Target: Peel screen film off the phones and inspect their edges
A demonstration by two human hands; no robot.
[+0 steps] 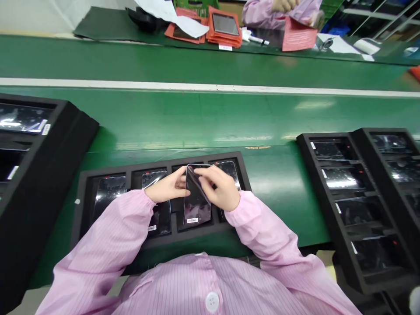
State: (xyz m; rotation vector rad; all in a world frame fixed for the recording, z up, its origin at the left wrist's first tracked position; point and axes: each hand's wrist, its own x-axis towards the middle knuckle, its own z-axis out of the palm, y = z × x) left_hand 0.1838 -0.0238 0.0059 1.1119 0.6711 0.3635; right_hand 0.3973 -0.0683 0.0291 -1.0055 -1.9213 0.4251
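Note:
A dark, glossy tablet-like screen [196, 205] with a white barcode label near its lower edge is tilted above a black foam tray [111, 170]. My left hand [168, 187] grips its left edge between thumb and fingers. At the top of the screen, my right hand [220, 187] has its fingers closed on a clear protective film [204, 190], which appears partly lifted and creased across the glass. Similar screens lie in the tray's compartments, one [110, 192] at the left, one [160, 218] beneath my left wrist and one [231, 169] behind my right hand.
Stacked black foam trays with screens stand at the left [75, 127] and right [303, 153]. A white strip [210, 87] crosses the green bench. Beyond it are red pouches [226, 40], papers, and another person's pink sleeve [259, 14] and hand.

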